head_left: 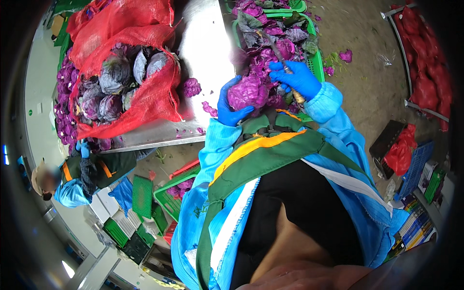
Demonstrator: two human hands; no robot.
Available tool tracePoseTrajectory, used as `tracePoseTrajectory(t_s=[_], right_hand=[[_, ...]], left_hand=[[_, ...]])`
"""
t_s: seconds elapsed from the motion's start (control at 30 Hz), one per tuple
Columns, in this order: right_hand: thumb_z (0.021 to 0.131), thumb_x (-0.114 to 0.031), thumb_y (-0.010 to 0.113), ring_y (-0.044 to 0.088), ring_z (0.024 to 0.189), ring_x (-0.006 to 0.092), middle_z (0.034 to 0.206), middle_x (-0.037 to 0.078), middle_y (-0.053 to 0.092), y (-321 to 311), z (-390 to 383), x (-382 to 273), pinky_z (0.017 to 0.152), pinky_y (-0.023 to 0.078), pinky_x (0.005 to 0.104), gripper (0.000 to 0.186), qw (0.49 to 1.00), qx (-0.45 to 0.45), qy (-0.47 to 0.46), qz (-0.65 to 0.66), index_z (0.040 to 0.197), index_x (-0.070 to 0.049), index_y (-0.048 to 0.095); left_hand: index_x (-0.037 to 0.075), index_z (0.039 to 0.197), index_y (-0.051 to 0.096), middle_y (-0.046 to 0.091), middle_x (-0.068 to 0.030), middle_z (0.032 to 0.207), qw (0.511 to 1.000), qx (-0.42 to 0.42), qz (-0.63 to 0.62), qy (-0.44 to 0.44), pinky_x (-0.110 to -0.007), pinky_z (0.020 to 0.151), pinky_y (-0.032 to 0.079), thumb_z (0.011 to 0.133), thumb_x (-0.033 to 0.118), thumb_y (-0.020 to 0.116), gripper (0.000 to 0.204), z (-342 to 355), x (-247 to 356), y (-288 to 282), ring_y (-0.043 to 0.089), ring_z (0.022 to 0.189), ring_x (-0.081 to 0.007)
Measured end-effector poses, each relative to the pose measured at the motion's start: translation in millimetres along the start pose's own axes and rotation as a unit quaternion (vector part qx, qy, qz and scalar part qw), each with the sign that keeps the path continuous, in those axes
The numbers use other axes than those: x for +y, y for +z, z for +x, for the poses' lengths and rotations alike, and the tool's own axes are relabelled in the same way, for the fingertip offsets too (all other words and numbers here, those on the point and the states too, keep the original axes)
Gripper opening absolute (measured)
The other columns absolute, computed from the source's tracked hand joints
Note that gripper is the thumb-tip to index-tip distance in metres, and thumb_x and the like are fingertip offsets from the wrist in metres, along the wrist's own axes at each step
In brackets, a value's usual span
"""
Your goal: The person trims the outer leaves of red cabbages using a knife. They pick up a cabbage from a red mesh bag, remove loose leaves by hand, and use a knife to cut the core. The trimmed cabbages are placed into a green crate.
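My left hand point(228, 107), in a blue glove, cups a peeled red cabbage point(248, 93) from its left and lower side. My right hand point(298, 80), gloved in blue too, grips a knife point(298, 96) by its light-coloured handle. Its dark blade points up and away over the leaves, apart from the cabbage. Just beyond both hands, a green crate point(316, 64) is heaped with purple trimmings and dark outer leaves point(251, 36).
To the left is a steel table point(209, 24) bearing a red mesh sack point(126, 29), whole cabbages point(115, 75) and a small purple piece point(192, 87). A co-worker point(77, 176) stands at its far left end. Crates point(142, 195) stand lower left; filled red sacks point(420, 58) lie right.
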State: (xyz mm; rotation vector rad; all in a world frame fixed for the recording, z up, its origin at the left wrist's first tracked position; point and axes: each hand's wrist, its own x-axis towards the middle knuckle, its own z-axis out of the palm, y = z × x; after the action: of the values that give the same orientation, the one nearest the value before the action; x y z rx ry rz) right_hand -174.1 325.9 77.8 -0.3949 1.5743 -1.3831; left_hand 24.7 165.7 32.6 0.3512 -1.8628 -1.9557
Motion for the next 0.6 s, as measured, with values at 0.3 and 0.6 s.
tracePoseTrajectory(t_s=[0.3, 0.6], right_hand=[[0.085, -0.021, 0.067, 0.061, 0.073, 0.0124, 0.091, 0.006, 0.067, 18.5, 10.4, 22.5, 0.061, 0.050, 0.0273, 0.028, 1.000, -0.008, 0.006, -0.005, 0.105, -0.002, 0.066], [0.085, -0.022, 0.067, 0.059, 0.069, 0.0100, 0.087, 0.004, 0.066, 17.3, 2.3, 3.6, 0.058, 0.049, 0.0260, 0.027, 0.999, 0.003, 0.032, -0.032, 0.104, -0.004, 0.066]], left_hand=[[0.006, 0.124, 0.044, 0.044, -0.0186, 0.130, 0.987, 0.035, 0.136, 0.073, -0.042, 0.103, 0.038, 0.055, 0.020, 0.089, 0.083, 2.1, 12.4, 16.3, 0.048, 0.120, -0.0311], [0.008, 0.122, 0.046, 0.044, -0.0205, 0.130, 0.982, 0.029, 0.157, 0.101, -0.044, 0.103, 0.038, 0.053, 0.021, 0.089, 0.082, 4.9, 10.8, 18.7, 0.047, 0.121, -0.0355]])
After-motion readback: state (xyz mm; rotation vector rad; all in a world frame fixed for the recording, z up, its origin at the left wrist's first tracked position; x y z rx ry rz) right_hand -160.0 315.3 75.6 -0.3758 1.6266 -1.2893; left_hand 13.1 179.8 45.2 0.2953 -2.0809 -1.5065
